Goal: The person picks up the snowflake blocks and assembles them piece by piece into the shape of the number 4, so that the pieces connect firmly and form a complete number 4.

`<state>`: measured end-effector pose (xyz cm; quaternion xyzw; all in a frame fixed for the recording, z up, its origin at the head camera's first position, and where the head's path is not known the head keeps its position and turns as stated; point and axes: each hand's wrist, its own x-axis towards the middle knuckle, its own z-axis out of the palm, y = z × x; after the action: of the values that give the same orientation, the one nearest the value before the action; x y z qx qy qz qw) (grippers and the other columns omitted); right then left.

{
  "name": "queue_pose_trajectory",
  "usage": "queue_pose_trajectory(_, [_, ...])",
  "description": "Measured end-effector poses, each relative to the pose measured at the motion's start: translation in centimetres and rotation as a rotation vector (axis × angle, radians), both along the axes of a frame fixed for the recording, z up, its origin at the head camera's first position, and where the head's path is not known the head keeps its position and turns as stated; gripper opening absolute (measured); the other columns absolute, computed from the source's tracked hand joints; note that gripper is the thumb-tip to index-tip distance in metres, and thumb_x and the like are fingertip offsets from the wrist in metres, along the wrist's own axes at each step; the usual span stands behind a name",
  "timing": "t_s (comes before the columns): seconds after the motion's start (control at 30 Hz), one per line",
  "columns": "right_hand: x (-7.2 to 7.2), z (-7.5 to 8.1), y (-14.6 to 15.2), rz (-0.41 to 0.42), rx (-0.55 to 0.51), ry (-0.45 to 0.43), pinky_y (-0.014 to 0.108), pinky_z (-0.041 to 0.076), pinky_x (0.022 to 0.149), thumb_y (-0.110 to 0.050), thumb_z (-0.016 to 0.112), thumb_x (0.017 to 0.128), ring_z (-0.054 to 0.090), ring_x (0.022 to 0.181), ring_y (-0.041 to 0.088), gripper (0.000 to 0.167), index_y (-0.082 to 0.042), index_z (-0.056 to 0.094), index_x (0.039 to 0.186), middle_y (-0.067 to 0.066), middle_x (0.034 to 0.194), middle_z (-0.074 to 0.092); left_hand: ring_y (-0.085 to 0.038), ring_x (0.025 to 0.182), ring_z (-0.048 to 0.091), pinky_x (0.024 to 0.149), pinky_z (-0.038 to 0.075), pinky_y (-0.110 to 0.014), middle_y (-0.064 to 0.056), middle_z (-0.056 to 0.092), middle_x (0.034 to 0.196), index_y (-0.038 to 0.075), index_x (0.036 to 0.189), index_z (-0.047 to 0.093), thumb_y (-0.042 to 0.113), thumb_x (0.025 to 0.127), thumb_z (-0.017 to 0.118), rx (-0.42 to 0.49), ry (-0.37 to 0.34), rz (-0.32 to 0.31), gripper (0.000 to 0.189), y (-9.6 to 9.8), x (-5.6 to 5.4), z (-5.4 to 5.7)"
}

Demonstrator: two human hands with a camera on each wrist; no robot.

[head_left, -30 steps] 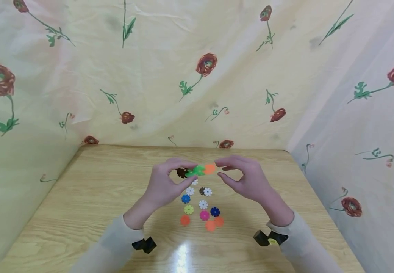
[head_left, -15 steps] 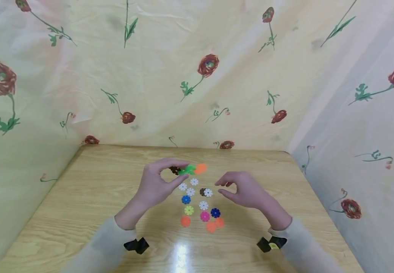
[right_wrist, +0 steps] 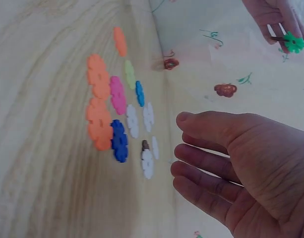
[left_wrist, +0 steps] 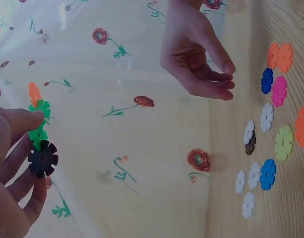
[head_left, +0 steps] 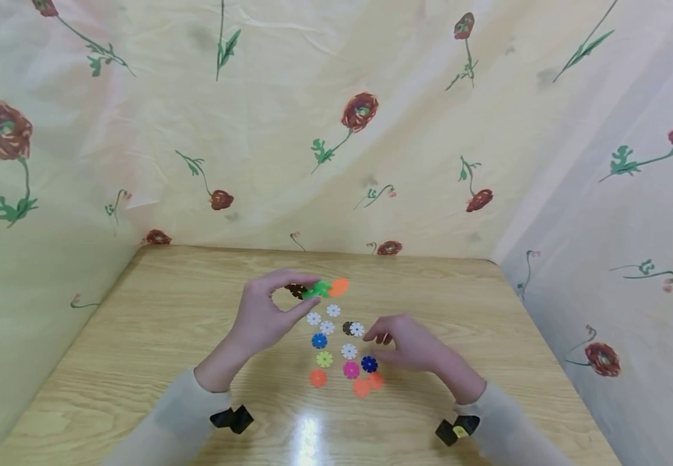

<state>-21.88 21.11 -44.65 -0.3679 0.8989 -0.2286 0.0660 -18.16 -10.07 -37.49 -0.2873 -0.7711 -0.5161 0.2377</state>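
My left hand (head_left: 266,314) pinches a joined row of notched plastic discs above the table's far part. The row has a dark brown disc (left_wrist: 43,159), green discs (left_wrist: 40,111) and an orange disc (head_left: 339,287). Thumb and fingers grip it at the green part. My right hand (head_left: 411,345) hovers low over the right side of the loose discs, its fingers loosely bent and holding nothing. Nearest to it are a dark blue disc (head_left: 369,364) and a white disc (head_left: 357,329) that overlaps a brown disc (left_wrist: 250,144).
Other loose discs lie on the wooden table (head_left: 197,323): a pink disc (head_left: 351,370), a yellow-green disc (head_left: 324,359), a blue disc (head_left: 319,340), several white ones and several orange ones. A flowered cloth (head_left: 290,129) encloses the table's back and sides.
My right hand has come away from the joined row, down and toward the loose discs. My left hand has shifted slightly left, still gripping the row.
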Motion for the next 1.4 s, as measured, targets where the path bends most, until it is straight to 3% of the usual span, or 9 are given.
queue_pose_trajectory(0.4, [0.5,-1.4,-0.2,-0.025,0.050,-0.065,0.030,0.063,0.082,-0.017,0.085,0.091,0.071,0.094,0.015,0.026,-0.009,0.080,0.115,0.002,0.108,0.079,-0.020,0.087,0.077,0.076,0.064,-0.030,-0.005,0.083,0.106,0.010,0.115,0.081,0.004,0.086,0.088,0.003,0.008,-0.002,0.031,0.2,-0.1,-0.1])
queue_pose_trajectory(0.67, [0.4,-2.5,-0.4,-0.039,0.090,-0.095,0.022,0.058,0.079,-0.018,0.088,0.087,0.067,0.091,0.007,0.029,-0.011,0.080,0.114,-0.002,0.104,0.075,-0.020,0.086,0.077,0.075,0.064,-0.032,-0.005,0.082,0.106,0.011,0.116,0.081,0.004,0.086,0.088,0.007,0.008,-0.010,0.032,0.2,-0.1,-0.2])
queue_pose_trajectory(0.8, [0.4,-2.5,-0.5,-0.015,0.089,-0.069,0.020,0.056,0.074,-0.013,0.085,0.090,0.061,0.084,0.004,0.022,-0.009,0.081,0.112,-0.001,0.100,0.073,-0.018,0.084,0.074,0.071,0.064,-0.037,-0.005,0.082,0.105,0.011,0.117,0.081,0.004,0.086,0.088,0.006,0.011,-0.013,0.032,0.3,-0.1,-0.2])
queue_pose_trajectory(0.93, [0.4,-2.7,-0.6,-0.018,0.105,-0.059,0.019,0.052,0.071,-0.016,0.084,0.092,0.056,0.080,0.001,0.022,-0.010,0.081,0.112,-0.003,0.099,0.071,-0.016,0.085,0.072,0.070,0.062,-0.033,-0.004,0.081,0.103,0.011,0.117,0.081,0.005,0.086,0.088,-0.005,0.012,-0.008,0.033,0.3,-0.1,-0.3])
queue_pose_trajectory(1.4, [0.7,-2.7,-0.6,-0.042,0.123,-0.091,0.020,0.051,0.073,-0.017,0.083,0.093,0.054,0.083,0.004,0.027,-0.011,0.079,0.118,-0.003,0.102,0.067,-0.017,0.083,0.070,0.068,0.058,-0.027,-0.004,0.080,0.100,0.011,0.117,0.081,0.005,0.086,0.088,-0.002,0.038,-0.024,0.032,0.5,0.0,-0.4])
